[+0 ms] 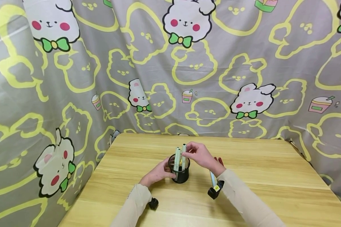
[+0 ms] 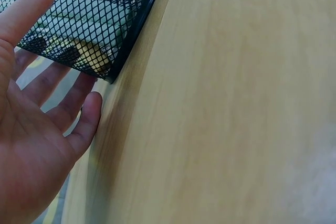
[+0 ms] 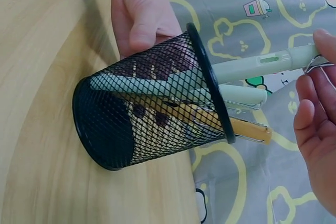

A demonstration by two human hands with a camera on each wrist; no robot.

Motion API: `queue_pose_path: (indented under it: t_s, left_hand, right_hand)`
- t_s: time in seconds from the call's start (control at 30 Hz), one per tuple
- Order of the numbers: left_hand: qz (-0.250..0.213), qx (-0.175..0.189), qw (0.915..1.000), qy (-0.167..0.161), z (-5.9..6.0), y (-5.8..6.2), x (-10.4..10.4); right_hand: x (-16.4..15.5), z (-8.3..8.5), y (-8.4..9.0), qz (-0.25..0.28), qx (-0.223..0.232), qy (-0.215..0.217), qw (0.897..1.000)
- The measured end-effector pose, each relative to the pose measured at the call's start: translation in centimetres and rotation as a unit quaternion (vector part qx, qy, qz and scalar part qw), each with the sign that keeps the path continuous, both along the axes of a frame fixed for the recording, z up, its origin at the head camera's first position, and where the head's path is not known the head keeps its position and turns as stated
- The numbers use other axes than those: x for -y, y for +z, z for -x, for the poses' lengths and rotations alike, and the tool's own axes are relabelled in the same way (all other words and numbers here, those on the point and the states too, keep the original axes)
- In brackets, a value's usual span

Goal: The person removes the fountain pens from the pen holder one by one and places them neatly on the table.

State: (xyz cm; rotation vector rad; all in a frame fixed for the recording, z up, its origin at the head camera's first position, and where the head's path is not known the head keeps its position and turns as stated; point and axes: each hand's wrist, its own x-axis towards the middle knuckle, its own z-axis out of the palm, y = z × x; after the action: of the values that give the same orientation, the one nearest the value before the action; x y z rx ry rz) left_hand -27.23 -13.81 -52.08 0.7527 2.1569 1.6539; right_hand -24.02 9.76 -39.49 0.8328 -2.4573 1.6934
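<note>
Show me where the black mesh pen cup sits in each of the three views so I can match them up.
Head: the pen cup stands at the middle of the wooden table, between both hands.
Left wrist: top left corner, its base rim on the wood, beside the left hand.
Right wrist: centre, with the right hand at the pens sticking out of it.
Shared landmark: the light wooden table.
</note>
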Motion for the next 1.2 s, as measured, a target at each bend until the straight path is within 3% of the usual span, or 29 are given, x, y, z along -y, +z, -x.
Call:
queue_pose_path:
  t_s: [0.37, 0.57, 0.9, 1.2]
  left_hand:
    - [-0.005, -0.001, 1.0, -0.003, 0.1, -0.1, 0.0]
    - [-0.002, 0.004, 1.0, 0.001, 0.1, -0.1, 0.0]
    - [0.003, 0.009, 0.9999, 0.009, 0.1, 0.0, -0.1]
    - [-0.005, 0.011, 0.9999, -0.005, -1.2, 2.3, -0.2]
  right_hand:
    - [-1.0, 0.2, 0.6, 0.029, 0.024, -0.025, 0.999]
    - [-1.7, 0.4, 0.9, 0.039, 0.015, -0.049, 0.998]
    - [-3.8, 1.1, 1.0, 0.085, 0.029, -0.055, 0.994]
    - [-6.6, 3.2, -1.8, 0.044, 0.032, -0.093, 0.994]
